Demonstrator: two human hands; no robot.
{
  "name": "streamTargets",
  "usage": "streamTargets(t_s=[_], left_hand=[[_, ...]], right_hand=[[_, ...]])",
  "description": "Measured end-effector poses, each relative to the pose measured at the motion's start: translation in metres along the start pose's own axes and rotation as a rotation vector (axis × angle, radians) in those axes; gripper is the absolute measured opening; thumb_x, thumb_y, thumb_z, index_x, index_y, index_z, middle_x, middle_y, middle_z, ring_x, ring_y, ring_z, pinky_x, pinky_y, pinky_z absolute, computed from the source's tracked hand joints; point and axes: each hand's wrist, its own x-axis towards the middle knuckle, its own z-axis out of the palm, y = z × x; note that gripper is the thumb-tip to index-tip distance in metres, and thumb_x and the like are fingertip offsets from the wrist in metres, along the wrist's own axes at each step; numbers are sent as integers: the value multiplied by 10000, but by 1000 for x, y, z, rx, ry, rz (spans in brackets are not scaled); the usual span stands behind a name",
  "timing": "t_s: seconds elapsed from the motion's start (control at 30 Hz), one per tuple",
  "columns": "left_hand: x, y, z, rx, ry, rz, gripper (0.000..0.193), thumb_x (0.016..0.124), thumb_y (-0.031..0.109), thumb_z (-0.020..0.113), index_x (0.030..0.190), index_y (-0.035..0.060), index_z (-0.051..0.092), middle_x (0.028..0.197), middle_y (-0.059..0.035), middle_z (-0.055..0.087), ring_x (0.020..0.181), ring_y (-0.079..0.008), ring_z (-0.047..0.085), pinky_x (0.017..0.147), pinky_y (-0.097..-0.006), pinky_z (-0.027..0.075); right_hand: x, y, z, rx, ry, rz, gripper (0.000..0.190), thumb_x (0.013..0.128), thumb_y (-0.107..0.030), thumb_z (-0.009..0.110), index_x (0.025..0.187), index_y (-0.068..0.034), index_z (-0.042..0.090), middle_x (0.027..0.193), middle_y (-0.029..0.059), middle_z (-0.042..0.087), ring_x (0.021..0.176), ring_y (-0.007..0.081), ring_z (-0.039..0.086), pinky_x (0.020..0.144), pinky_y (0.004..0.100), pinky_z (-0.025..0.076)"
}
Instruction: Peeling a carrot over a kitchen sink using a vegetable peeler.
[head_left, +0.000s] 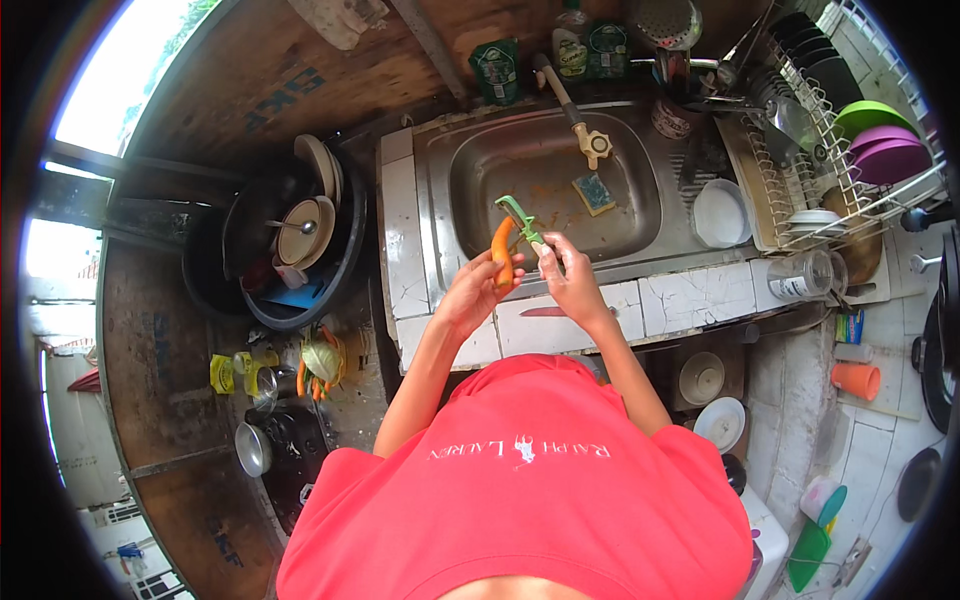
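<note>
My left hand (480, 283) grips an orange carrot (502, 253) near its lower end, its narrow tip pointing up over the sink. In my right hand (566, 271) is a green vegetable peeler (525, 223), with its head beside the upper part of the carrot. Below both hands lies a stainless steel sink (645, 202), with orange peel scraps (551, 196) scattered over its bottom. A sponge with a dark scouring side (594, 193) rests in the basin under the faucet (592, 142). On the white tiled front edge lies a knife (544, 311), partly hidden by my right hand.
To the left, a large black basin (352, 262) holds dishes. Beneath it are a cabbage (321, 361) and more carrots (301, 379). A white bowl (720, 214) sits right of the sink, near a wire dish rack (847, 180) and glass jars (806, 271). Soap containers (495, 71) stand behind.
</note>
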Motion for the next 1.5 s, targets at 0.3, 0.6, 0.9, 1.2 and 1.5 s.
streamTargets(t_s=[0.3, 0.6, 0.9, 1.2, 1.5], left_hand=[[-4, 8, 6, -218, -47, -20, 304, 1044, 378, 386, 1012, 89, 474, 682, 23, 423, 464, -61, 261, 448, -222, 267], [21, 12, 5, -187, 183, 105, 339, 1029, 312, 247, 857, 125, 472, 532, 62, 268, 398, -57, 212, 377, -229, 203], [19, 34, 20, -349, 228, 86, 289, 1008, 346, 386, 835, 127, 462, 605, 25, 358, 417, -81, 221, 425, -252, 223], [15, 48, 43, -313, 257, 150, 442, 1069, 401, 348, 1231, 41, 548, 621, 55, 288, 452, -48, 196, 423, -218, 195], [14, 49, 38, -303, 190, 131, 355, 1074, 348, 352, 1163, 66, 549, 628, 50, 332, 444, -44, 209, 420, -218, 218]], right_hand=[[24, -16, 13, -85, -61, -12, 356, 1024, -260, 531, 1255, 11, 550, 1028, 226, 686, 963, 379, 681, 829, 427, 504], [16, -43, 1, -121, -259, -60, 262, 1007, -176, 550, 1191, 11, 537, 907, 249, 675, 836, 414, 676, 710, 439, 518], [20, -65, 0, -277, -316, -235, 264, 986, -151, 573, 1202, -7, 524, 977, 233, 678, 824, 434, 665, 680, 491, 536], [28, -69, 0, -316, -248, -261, 259, 988, -157, 572, 1207, -27, 528, 957, 219, 679, 795, 425, 667, 665, 479, 534], [34, -55, -6, -248, -294, -182, 295, 973, -156, 598, 1232, -17, 563, 898, 225, 669, 750, 372, 669, 697, 400, 526]])
